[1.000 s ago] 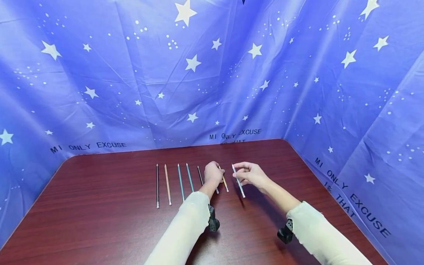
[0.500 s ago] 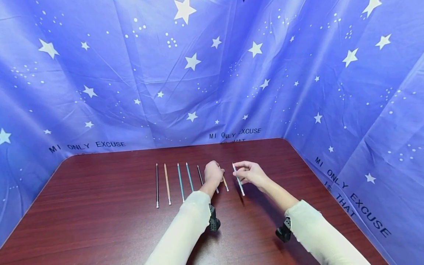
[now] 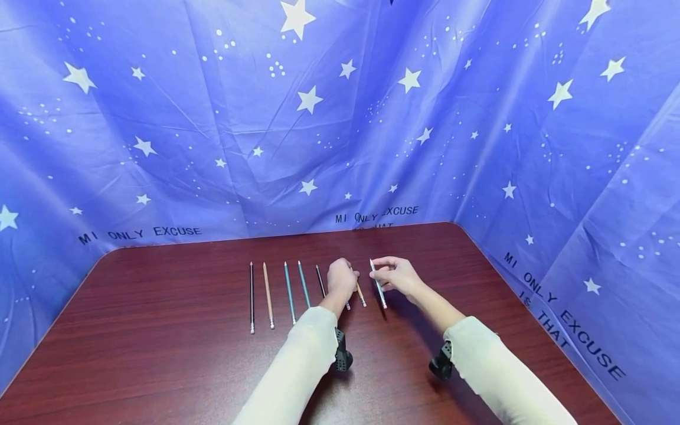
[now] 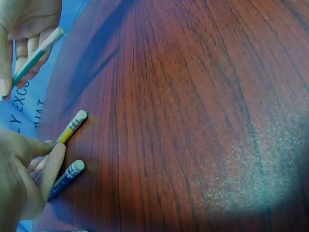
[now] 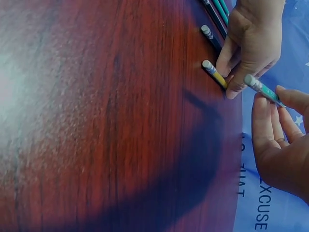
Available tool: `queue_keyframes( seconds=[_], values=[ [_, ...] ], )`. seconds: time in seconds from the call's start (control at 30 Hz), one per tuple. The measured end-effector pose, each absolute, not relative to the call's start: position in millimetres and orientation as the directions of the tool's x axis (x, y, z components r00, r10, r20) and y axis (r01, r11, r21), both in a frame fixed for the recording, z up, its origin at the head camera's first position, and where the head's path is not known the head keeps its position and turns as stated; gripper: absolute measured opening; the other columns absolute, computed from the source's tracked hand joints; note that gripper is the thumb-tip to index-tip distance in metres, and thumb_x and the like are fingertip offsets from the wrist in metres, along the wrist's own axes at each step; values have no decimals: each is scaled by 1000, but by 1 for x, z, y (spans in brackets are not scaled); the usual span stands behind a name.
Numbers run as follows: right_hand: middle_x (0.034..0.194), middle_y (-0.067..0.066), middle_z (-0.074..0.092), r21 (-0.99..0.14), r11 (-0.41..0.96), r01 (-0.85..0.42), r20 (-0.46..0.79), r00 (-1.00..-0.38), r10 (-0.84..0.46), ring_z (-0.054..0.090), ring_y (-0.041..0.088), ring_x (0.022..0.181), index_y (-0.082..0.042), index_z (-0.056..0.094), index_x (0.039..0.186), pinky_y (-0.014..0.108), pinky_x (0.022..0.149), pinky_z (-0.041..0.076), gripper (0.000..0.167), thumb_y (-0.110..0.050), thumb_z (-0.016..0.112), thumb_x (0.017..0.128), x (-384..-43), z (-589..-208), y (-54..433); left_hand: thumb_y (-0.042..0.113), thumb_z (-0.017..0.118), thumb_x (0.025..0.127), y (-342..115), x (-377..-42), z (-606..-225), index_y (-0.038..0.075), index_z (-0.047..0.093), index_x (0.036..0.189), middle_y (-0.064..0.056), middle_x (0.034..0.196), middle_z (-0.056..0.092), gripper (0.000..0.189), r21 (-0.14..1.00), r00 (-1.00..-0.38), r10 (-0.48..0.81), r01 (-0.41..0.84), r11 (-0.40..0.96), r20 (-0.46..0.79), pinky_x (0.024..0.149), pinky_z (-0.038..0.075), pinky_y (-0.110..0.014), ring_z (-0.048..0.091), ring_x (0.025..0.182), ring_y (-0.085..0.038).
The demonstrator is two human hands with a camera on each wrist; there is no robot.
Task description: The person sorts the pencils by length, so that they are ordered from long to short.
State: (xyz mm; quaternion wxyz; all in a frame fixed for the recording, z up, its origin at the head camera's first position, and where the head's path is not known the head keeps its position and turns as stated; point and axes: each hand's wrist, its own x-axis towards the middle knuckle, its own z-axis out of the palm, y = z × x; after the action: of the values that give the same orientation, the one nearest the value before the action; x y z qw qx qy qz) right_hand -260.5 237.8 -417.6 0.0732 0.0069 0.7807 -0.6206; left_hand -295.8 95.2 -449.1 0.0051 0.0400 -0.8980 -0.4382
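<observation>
My left hand (image 3: 342,277) pinches a yellow pencil (image 4: 69,130) that lies on the table, its eraser end pointing toward me. Close beside it is a dark blue pencil (image 4: 65,182), partly hidden under the same hand in the head view. To the right, my right hand (image 3: 399,276) holds a green pencil (image 5: 264,91) between thumb and fingers. That pencil is raised off the table, since its shadow falls apart from it in the right wrist view. It slants with its point away from me and its white eraser nearer.
Left of the hands, a row of pencils lies roughly parallel: a black pencil (image 3: 252,298), a natural-wood pencil (image 3: 268,298), two teal pencils (image 3: 289,289) and another black pencil (image 3: 321,280). A blue star-printed curtain (image 3: 239,118) surrounds the dark red wooden table (image 3: 159,354).
My right hand has moved a little to the left with the green pencil, closer to the yellow one. The left hand has stayed in place.
</observation>
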Motion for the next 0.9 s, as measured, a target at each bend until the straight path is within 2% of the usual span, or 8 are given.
queue_keyframes(
  seconds=[0.17, 0.4, 0.5, 0.7, 0.9],
  values=[
    [69, -6, 63, -962, 255, 101, -121, -991, -65, 56, 7, 57, 13, 51, 122, 21, 51, 52, 45, 0, 65, 81, -264, -419, 233, 11, 69, 82, 97, -296, -452, 2, 65, 98, -7, 78, 68, 18, 799, -997, -73, -72, 597, -35, 58, 55, -25, 67, 69, -21],
    [69, -6, 62, -951, 296, 93, -108, -994, -33, 56, 7, 56, 12, 53, 121, 23, 53, 53, 44, -1, 66, 81, -271, -422, 230, 10, 69, 82, 97, -297, -453, 2, 65, 97, -7, 81, 68, 18, 805, -997, -77, -70, 590, -30, 52, 52, -22, 65, 66, -18],
    [67, -5, 61, -949, 297, 104, -116, -993, -25, 55, 7, 55, 13, 53, 120, 23, 52, 53, 44, 0, 66, 81, -273, -424, 230, 9, 69, 82, 97, -297, -453, 2, 64, 97, -8, 80, 68, 17, 816, -996, -78, -79, 573, -41, 45, 50, -21, 63, 58, -18],
    [65, -5, 59, -945, 304, 121, -127, -992, -2, 54, 7, 54, 12, 54, 120, 23, 51, 53, 42, 1, 65, 80, -277, -428, 230, 9, 69, 81, 97, -296, -453, 2, 64, 96, -7, 77, 68, 17, 815, -996, -80, -79, 574, -40, 44, 49, -20, 62, 54, -16],
    [70, 5, 64, -941, 318, 118, -122, -993, 10, 55, 8, 54, 11, 56, 116, 26, 53, 55, 38, 2, 66, 80, -282, -433, 230, 10, 70, 80, 97, -295, -453, 4, 64, 92, -6, 77, 67, 14, 794, -996, -92, -66, 604, -12, 51, 51, -22, 64, 63, -20]
  ],
)
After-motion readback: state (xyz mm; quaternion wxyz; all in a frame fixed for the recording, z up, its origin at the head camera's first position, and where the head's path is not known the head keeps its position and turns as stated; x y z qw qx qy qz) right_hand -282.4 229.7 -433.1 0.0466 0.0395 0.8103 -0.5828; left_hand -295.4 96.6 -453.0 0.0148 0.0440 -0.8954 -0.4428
